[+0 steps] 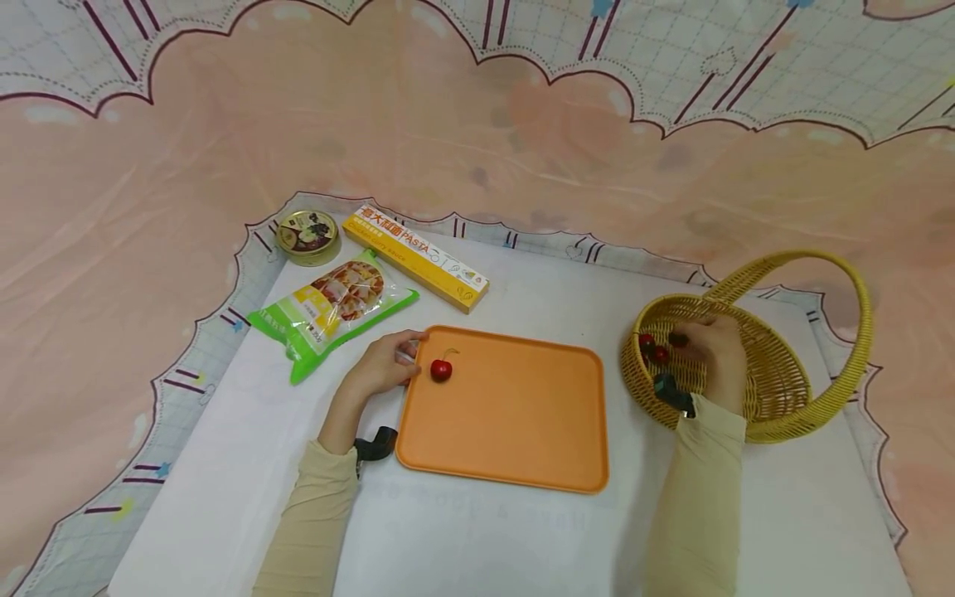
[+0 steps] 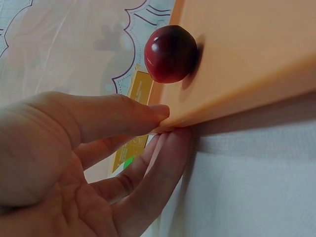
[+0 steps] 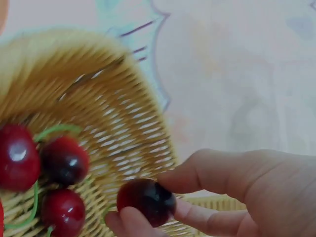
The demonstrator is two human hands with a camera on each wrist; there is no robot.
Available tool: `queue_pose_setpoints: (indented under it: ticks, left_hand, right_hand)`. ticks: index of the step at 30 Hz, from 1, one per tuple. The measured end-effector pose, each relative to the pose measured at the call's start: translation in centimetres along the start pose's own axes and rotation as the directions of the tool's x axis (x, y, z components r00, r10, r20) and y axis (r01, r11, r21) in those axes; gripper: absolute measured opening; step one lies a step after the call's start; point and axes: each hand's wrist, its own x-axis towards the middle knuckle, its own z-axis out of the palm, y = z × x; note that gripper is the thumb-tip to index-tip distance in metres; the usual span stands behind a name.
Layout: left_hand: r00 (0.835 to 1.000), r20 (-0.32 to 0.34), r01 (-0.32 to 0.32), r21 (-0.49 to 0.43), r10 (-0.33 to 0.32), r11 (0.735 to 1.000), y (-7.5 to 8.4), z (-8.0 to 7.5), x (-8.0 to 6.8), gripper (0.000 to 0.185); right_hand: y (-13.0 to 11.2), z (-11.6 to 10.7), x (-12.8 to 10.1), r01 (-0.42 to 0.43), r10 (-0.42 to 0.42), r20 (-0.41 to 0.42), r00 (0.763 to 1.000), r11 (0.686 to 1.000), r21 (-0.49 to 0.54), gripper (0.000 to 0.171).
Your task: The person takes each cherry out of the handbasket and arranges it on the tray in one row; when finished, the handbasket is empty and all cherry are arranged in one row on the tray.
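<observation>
My left hand (image 1: 382, 363) grips the left edge of an orange tray (image 1: 515, 406), thumb on the rim and fingers beneath it, as the left wrist view shows. One red cherry (image 1: 441, 370) with a stem lies on the tray close to that thumb. Inside a yellow wicker basket (image 1: 776, 390) on the right, my right hand (image 1: 716, 342) pinches a dark red cherry (image 3: 143, 201) between thumb and fingers. Several other cherries (image 3: 64, 160) with green stems lie in the basket, left of the held one in the right wrist view.
Behind the tray on the left are a round tin (image 1: 307, 236), a yellow and white pasta box (image 1: 418, 255) and a green-edged food bag (image 1: 336, 311). The basket's tall handle (image 1: 858, 332) arches up on the right. White cloth (image 1: 477, 539) covers the table.
</observation>
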Motion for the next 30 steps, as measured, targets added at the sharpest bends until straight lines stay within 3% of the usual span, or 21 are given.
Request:
queue_pose_setpoints:
  ticks: [7,16,20,30]
  left_hand:
    - [1.0,-0.002,0.014,0.007,-0.014,1.0,0.1,0.1,0.0,0.052]
    - [1.0,0.0,0.026,0.023,-0.026,0.999,0.3,0.0,-0.1,0.052]
    - [1.0,-0.001,0.025,0.03,-0.025,0.999,0.3,-0.1,-0.2,0.052]
    - [0.999,0.007,0.032,0.025,-0.032,0.999,0.4,-0.1,-0.2,0.052]
  right_hand:
    - [-0.7,0.1,-1.7,0.01,-0.01,-0.022,1.0,1.0,0.01,0.046]
    - [-1.9,1.2,-3.3,0.091,-0.092,0.015,0.996,0.993,0.071,0.059]
    - [-2.6,3.0,-3.6,0.141,-0.144,0.037,0.989,0.987,0.071,0.056]
    - [-3.4,10.0,-4.4,0.267,-0.274,0.091,0.957,0.96,0.081,0.043]
